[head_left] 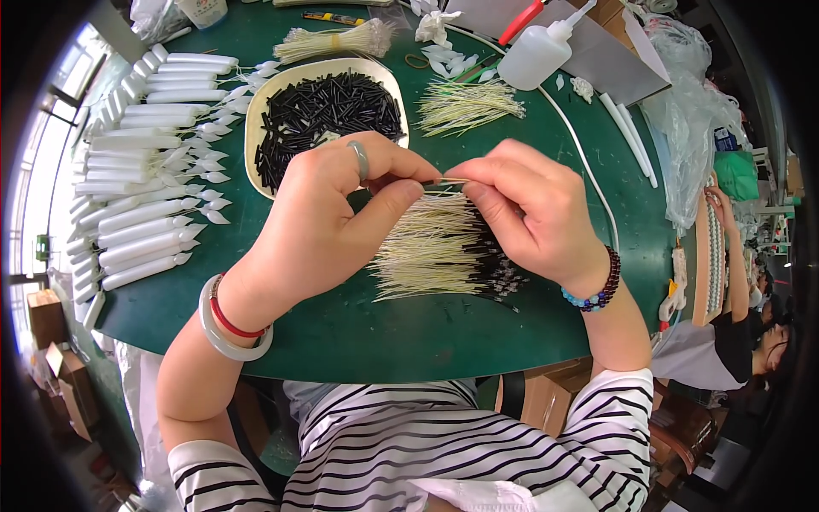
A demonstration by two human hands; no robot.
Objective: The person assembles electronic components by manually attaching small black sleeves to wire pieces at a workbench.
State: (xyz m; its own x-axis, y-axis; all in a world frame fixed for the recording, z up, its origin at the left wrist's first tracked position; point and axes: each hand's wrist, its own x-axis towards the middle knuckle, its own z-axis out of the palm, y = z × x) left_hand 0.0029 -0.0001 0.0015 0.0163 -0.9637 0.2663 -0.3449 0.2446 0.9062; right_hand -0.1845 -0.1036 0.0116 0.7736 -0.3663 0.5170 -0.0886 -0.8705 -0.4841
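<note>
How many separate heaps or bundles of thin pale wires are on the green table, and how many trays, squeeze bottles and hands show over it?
Pale wire heaps or bundles: 3, the tied bundle, the loose heap and the large pile
Tray of black tubes: 1
Squeeze bottle: 1
Hands: 2, left hand and right hand
Total: 7

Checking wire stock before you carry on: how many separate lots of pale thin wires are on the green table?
3: a tied bundle at the top, a loose bunch beside the squeeze bottle, and a big pile under both hands. More may be hidden.
</note>
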